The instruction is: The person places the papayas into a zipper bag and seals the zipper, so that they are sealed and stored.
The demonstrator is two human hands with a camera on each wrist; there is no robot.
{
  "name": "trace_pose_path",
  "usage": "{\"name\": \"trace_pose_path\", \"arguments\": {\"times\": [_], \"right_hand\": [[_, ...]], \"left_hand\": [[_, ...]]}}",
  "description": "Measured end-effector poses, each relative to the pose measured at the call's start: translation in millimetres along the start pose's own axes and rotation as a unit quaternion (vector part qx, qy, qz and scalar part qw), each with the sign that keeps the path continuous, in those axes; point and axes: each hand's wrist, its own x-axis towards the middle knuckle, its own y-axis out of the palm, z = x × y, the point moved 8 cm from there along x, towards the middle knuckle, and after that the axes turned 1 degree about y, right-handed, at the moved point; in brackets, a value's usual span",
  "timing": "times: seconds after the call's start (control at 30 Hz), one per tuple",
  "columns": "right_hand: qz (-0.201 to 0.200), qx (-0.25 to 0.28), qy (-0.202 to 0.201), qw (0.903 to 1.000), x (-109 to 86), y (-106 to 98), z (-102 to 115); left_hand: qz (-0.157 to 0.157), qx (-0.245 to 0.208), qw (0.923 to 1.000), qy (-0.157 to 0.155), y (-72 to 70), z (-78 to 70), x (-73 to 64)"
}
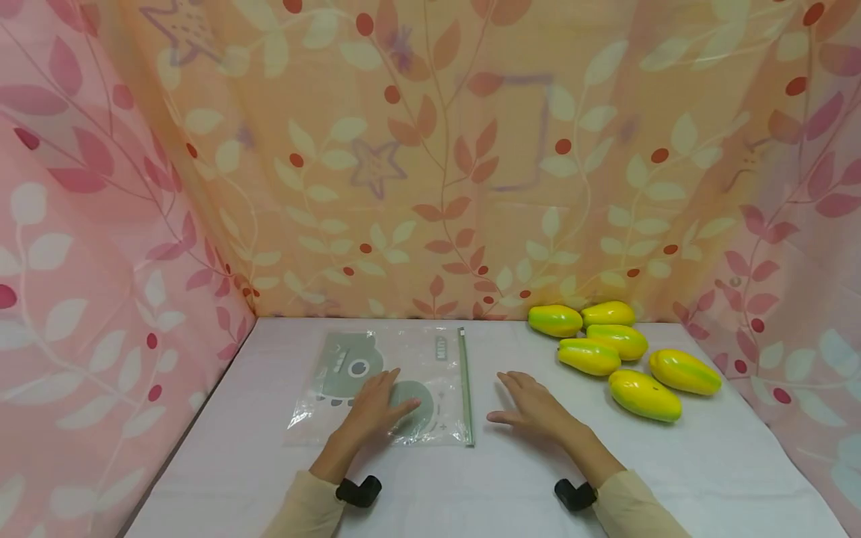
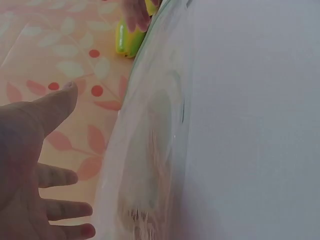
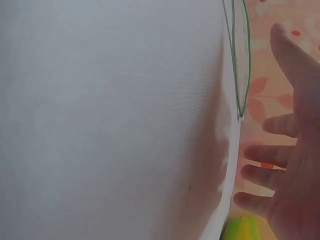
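Observation:
A clear plastic zip bag (image 1: 430,366) printed with a grey-green cartoon creature lies flat on the white table, its green zip edge (image 1: 467,388) facing right. Over the bag's lower middle hovers my left hand (image 1: 373,403), fingers extended and thumb out, holding nothing. My right hand (image 1: 534,407) is to the right of the zip edge, also empty with its fingers apart. In the right wrist view, the bag's mouth (image 3: 242,65) shows a narrow gap between two green strips. The left wrist view has the bag (image 2: 150,135) beside the spread left hand (image 2: 35,175).
Several yellow-green, papaya-like fruits (image 1: 588,357) lie loosely grouped at the table's back right, the nearest fruit (image 1: 646,396) beyond my right hand. Leaf-patterned curtains (image 1: 437,187) enclose the back and both sides. A black wrist device (image 1: 359,491) sits on each forearm.

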Motion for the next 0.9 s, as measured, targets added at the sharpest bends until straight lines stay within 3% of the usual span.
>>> {"name": "trace_pose_path", "arguments": {"times": [0.17,0.53,0.9], "right_hand": [[0.011,0.004,-0.006,0.9999,6.1,3,4],[0.033,0.005,-0.051,0.9982,13.1,9,17],[0.045,0.002,-0.064,0.9969,19.1,13,27]], "left_hand": [[0.0,-0.032,0.9995,0.007,2.7,-5.3,6.0],[0.016,-0.077,0.9967,-0.022,16.2,-17.0,17.5],[0.03,-0.1,0.9944,0.019,35.0,-32.2,31.1]]}}
